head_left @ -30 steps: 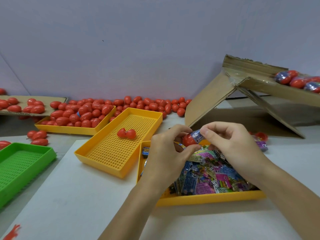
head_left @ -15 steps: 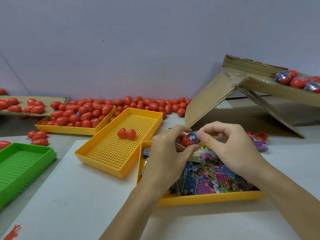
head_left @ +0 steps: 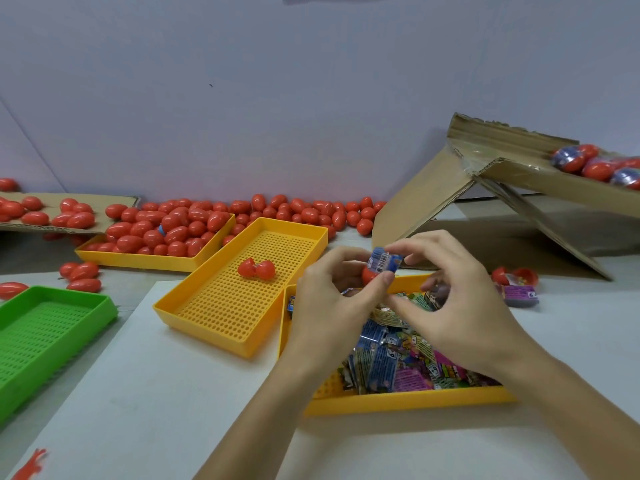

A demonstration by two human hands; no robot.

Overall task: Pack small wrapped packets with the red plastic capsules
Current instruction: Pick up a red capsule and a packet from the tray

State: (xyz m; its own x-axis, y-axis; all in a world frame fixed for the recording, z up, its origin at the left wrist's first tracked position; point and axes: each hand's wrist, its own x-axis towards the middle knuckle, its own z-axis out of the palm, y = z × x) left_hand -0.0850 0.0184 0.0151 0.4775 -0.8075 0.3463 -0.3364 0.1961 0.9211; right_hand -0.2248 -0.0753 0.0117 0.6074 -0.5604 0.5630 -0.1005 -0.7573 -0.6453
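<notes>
Two bare hands meet above a yellow tray (head_left: 408, 400) of colourful wrapped packets (head_left: 384, 365). The left hand (head_left: 332, 306) pinches a red capsule (head_left: 369, 274); the right hand (head_left: 450, 299), fingers curled, presses a blue packet (head_left: 384, 260) into it. At ten o'clock on the surface (head_left: 156, 393) sits another yellow tray (head_left: 242, 299). Beyond, at eleven o'clock, red capsules (head_left: 180, 226) lie heaped along the wall.

Glossy red plastic capsules (head_left: 180, 226), perforated matt plastic trays (head_left: 242, 299), shiny foil packets (head_left: 381, 368), rough corrugated cardboard (head_left: 415, 202).
</notes>
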